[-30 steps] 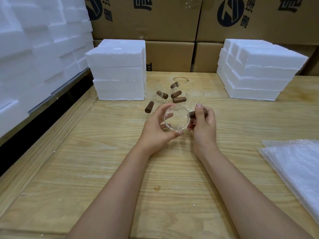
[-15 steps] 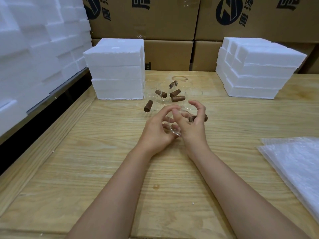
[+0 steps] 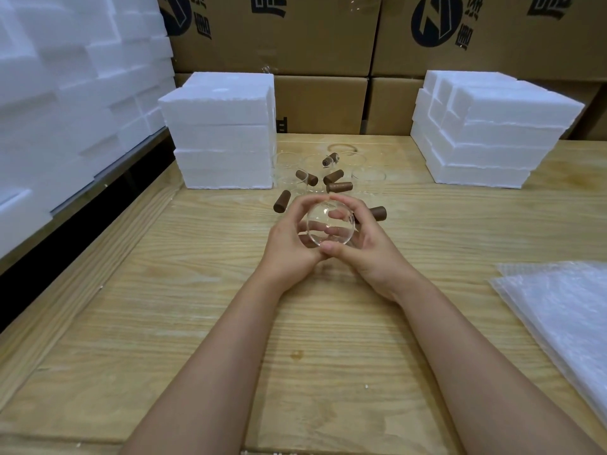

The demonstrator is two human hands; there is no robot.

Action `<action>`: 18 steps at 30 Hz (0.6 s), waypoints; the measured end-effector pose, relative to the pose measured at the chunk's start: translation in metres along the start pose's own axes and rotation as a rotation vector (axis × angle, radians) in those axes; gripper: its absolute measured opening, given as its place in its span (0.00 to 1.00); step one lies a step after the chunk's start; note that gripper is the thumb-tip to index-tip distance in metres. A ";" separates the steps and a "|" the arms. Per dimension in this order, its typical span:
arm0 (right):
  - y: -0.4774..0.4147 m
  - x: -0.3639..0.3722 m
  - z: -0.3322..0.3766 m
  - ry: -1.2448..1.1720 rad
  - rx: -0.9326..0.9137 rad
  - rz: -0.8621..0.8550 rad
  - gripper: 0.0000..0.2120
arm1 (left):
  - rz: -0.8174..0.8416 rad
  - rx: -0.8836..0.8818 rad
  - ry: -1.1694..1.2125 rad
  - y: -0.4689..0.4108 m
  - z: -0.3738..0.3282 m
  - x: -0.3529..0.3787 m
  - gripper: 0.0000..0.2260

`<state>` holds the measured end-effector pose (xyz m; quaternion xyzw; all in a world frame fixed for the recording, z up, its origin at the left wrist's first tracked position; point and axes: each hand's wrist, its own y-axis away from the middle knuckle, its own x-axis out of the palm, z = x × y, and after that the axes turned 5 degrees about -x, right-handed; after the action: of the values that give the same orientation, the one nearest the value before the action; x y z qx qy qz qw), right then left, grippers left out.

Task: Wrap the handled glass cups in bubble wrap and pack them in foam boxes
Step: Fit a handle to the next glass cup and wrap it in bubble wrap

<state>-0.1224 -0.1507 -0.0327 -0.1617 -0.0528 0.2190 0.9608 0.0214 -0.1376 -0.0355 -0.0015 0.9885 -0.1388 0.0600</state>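
Here, over the wooden tabletop (image 3: 197, 307), the left hand (image 3: 289, 244) and right hand (image 3: 371, 254) are curled round one handled glass cup (image 3: 330, 229). Their thumbs meet under its rim and their fingertips meet over the top. The cup's open mouth faces the camera, and its brown handle (image 3: 377, 212) sticks out past the right hand. Well to the right of that hand lies a stack of bubble wrap sheets (image 3: 565, 310). Just beyond the hands stand more glass cups (image 3: 368, 180), their brown handles pointing various ways. Farther off, a pile of foam boxes (image 3: 223, 136) sits beyond the left hand and another foam pile (image 3: 486, 136) beyond the right. Cardboard cartons (image 3: 322, 103) stand behind them.
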 end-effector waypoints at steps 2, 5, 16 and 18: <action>-0.001 -0.002 0.001 -0.025 0.014 0.015 0.33 | -0.007 -0.014 0.033 -0.001 0.000 -0.002 0.30; -0.001 -0.006 0.002 -0.090 0.044 0.026 0.31 | -0.008 -0.028 0.051 -0.001 -0.001 -0.001 0.31; -0.002 0.000 0.006 -0.202 0.045 -0.105 0.18 | -0.035 0.006 0.076 -0.001 -0.003 0.001 0.32; -0.003 0.004 0.005 -0.218 0.033 -0.168 0.15 | -0.043 0.014 0.063 -0.001 -0.003 0.002 0.32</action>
<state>-0.1180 -0.1499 -0.0269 -0.1160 -0.1668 0.1549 0.9668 0.0192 -0.1378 -0.0330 -0.0177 0.9886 -0.1471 0.0258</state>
